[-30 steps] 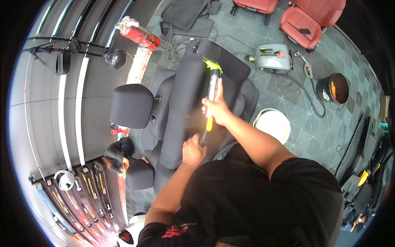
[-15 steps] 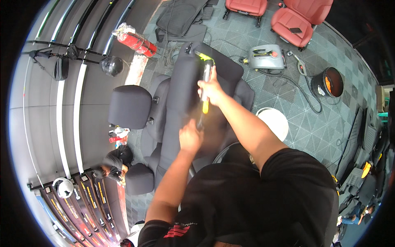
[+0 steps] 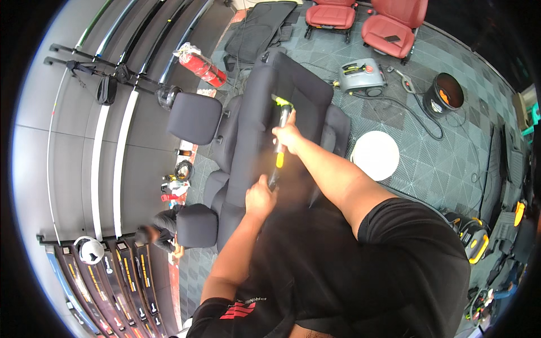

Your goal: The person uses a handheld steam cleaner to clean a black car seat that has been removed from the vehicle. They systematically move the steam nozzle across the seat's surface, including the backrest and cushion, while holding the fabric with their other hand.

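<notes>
A dark grey fabric car rear seat [image 3: 253, 121] lies lengthwise in front of me, with a headrest-like padded piece [image 3: 195, 118] at its left. My right hand [image 3: 288, 136] grips the upper shaft of an upholstery vacuum wand [image 3: 284, 117]. Its lime-green head points away from me over the seat fabric; whether it touches cannot be told. Lower down, past a yellow section, my left hand [image 3: 260, 198] is closed around the wand's dark rear end, which is blurred. The lower seat surface is partly smeared and hidden by my arms and shirt.
Right of the seat are a white round lid or bucket [image 3: 376, 156], a grey extractor machine [image 3: 362, 77] with a hose, and a black bucket [image 3: 445, 94]. Red seats [image 3: 394, 25] stand beyond. A fire extinguisher [image 3: 203, 66] and a crouching person [image 3: 160, 228] are at the left.
The wand's head now sits nearer to me along the seat, away from the far end. Both hands still hold the wand. My view has shifted slightly.
</notes>
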`<move>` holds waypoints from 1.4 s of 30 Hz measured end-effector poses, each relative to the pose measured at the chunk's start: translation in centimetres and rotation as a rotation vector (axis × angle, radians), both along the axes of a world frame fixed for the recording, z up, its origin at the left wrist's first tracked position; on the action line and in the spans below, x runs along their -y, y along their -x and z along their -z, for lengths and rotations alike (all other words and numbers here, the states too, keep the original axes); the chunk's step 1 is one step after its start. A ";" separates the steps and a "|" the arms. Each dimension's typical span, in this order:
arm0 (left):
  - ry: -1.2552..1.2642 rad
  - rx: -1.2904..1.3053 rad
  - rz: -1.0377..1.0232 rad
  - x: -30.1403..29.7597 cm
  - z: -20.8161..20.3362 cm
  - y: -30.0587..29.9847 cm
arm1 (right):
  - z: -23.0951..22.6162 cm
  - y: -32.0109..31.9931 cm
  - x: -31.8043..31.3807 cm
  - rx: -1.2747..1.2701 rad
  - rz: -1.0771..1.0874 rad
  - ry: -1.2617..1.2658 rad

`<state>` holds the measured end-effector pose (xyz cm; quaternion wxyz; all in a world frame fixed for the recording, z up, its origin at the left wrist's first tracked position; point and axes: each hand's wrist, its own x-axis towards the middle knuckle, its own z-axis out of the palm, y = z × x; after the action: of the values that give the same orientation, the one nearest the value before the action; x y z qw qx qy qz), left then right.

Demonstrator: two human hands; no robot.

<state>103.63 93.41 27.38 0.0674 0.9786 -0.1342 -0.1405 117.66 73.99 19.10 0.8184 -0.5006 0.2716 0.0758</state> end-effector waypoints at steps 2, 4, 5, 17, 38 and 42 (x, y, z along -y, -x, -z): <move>0.070 -0.114 -0.071 -1.8 -0.3 4.2 | 2.0 3.8 -1.8 -0.070 -0.170 0.086; 0.059 -0.179 -0.122 -4.7 0.2 8.6 | 3.4 8.4 -4.8 -0.137 -0.245 0.149; 0.070 -0.180 -0.141 -6.4 0.0 10.6 | 3.5 10.8 -6.4 -0.167 -0.277 0.147; 0.636 0.217 -0.403 -13.2 -4.5 17.2 | 1.5 27.9 2.8 0.198 -0.961 0.966; 0.564 0.133 -0.487 0.7 -2.6 -9.3 | 12.8 48.9 38.4 -0.791 -0.620 0.769; 0.661 0.136 -0.505 1.4 -0.6 -4.0 | 19.5 46.5 51.4 -0.373 -0.590 1.441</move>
<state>107.67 92.04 27.93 0.4008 0.9136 0.0680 -0.0039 71.20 22.58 -0.35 0.1811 -0.9364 0.2425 0.1776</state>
